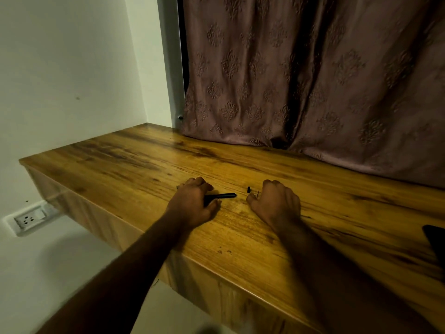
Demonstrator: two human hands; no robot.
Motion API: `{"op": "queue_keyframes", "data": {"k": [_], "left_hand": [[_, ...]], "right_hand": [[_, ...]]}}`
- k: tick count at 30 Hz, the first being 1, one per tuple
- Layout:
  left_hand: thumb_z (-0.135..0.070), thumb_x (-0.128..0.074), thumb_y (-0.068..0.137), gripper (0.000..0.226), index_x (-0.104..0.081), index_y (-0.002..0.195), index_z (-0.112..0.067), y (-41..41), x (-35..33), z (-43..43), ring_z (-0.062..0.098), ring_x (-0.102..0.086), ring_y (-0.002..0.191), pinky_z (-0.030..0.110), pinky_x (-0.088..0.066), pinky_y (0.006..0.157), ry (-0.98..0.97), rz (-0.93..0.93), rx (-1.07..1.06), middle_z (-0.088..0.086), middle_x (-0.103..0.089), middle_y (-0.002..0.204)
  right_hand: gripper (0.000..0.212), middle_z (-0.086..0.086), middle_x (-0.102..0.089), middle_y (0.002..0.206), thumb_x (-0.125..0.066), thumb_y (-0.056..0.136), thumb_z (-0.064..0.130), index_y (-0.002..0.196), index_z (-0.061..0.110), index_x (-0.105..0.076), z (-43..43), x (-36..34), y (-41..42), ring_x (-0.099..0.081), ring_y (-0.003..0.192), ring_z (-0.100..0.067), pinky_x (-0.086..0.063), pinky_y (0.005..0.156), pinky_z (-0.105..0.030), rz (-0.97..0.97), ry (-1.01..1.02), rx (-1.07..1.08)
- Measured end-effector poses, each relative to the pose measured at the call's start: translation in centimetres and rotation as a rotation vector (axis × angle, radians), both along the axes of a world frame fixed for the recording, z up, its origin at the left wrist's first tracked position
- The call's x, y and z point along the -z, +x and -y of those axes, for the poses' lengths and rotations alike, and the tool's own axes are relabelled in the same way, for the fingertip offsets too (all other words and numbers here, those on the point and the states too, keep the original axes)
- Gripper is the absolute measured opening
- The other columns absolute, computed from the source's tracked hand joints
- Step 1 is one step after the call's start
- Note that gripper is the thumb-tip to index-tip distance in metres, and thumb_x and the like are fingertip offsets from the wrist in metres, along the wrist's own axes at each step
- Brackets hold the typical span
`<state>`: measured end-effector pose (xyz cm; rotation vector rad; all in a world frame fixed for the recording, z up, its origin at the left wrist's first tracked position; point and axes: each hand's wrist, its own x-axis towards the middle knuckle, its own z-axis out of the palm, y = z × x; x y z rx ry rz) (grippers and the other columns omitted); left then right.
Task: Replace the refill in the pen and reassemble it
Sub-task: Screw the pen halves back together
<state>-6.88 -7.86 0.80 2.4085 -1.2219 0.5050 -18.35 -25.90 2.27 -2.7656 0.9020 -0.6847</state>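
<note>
A black pen barrel (222, 195) lies on the wooden desk (149, 162), its right end pointing toward my right hand. My left hand (195, 201) rests on the desk with its fingers curled over the barrel's left end. A small black pen part (248, 189) stands on the desk between the hands. My right hand (274, 201) rests on the desk with fingers curled; a thin refill tip (257, 193) pokes out by its thumb. What else the right hand holds is hidden.
A patterned brown curtain (313, 80) hangs down onto the desk's back edge. A dark object (435, 239) lies at the right edge. A wall socket (29, 219) sits low on the left wall, below the desk's left end.
</note>
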Motion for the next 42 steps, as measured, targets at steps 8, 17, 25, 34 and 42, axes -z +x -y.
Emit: {"op": "queue_keyframes", "data": {"k": [8,17,25,34,42], "left_hand": [[-0.052,-0.043,0.079,0.052,-0.067,0.109,-0.017,-0.3,-0.1,0.0,0.025,-0.058,0.093,0.043,-0.05,0.081,0.032,-0.059,-0.016,0.006,-0.065,0.097],[-0.034,-0.048,0.084,0.033,-0.068,0.099,-0.012,-0.1,-0.1,-0.3,0.023,-0.056,0.086,0.041,-0.049,0.076,-0.054,-0.16,0.032,0.007,-0.065,0.092],[-0.027,-0.044,0.097,0.017,-0.051,0.11,-0.02,-1.4,-0.2,-0.2,0.02,-0.062,0.09,0.035,-0.049,0.074,-0.508,-0.227,0.008,0.0,-0.06,0.097],[-0.02,-0.051,0.098,0.013,-0.057,0.093,-0.009,-3.4,-0.8,2.6,0.016,-0.052,0.073,0.027,-0.04,0.063,-0.737,-0.375,0.029,0.008,-0.056,0.081],[-0.014,-0.055,0.095,0.013,-0.053,0.083,-0.013,-3.6,-0.7,2.5,0.005,-0.044,0.064,0.02,-0.034,0.059,-0.712,-0.357,0.071,-0.007,-0.048,0.069]], "right_hand": [[0.031,-0.009,-0.064,0.109,-0.048,0.09,0.036,0.106,0.013,-0.061,-0.6,-0.1,0.3,-0.062,0.098,-0.03,-0.043,0.072,-0.034,-0.008,-0.052,-0.03],[0.021,-0.007,-0.068,0.092,-0.051,0.09,0.034,0.092,0.016,-0.063,0.7,0.2,0.2,-0.064,0.086,-0.032,-0.048,0.067,-0.032,0.162,0.143,0.074],[0.008,0.004,-0.063,0.088,-0.054,0.094,0.014,0.095,0.012,-0.061,-1.1,-0.1,-0.1,-0.06,0.083,-0.013,-0.041,0.065,-0.021,0.568,0.435,-0.298],[0.006,0.009,-0.062,0.085,-0.054,0.095,0.014,0.093,0.012,-0.059,-3.5,-0.3,-0.3,-0.055,0.078,0.004,-0.039,0.063,-0.007,0.529,0.384,-0.579],[0.006,0.013,-0.059,0.082,-0.054,0.095,0.018,0.093,0.014,-0.058,-3.6,0.0,0.2,-0.053,0.073,0.006,-0.038,0.061,-0.01,0.468,0.349,-0.608]]}}
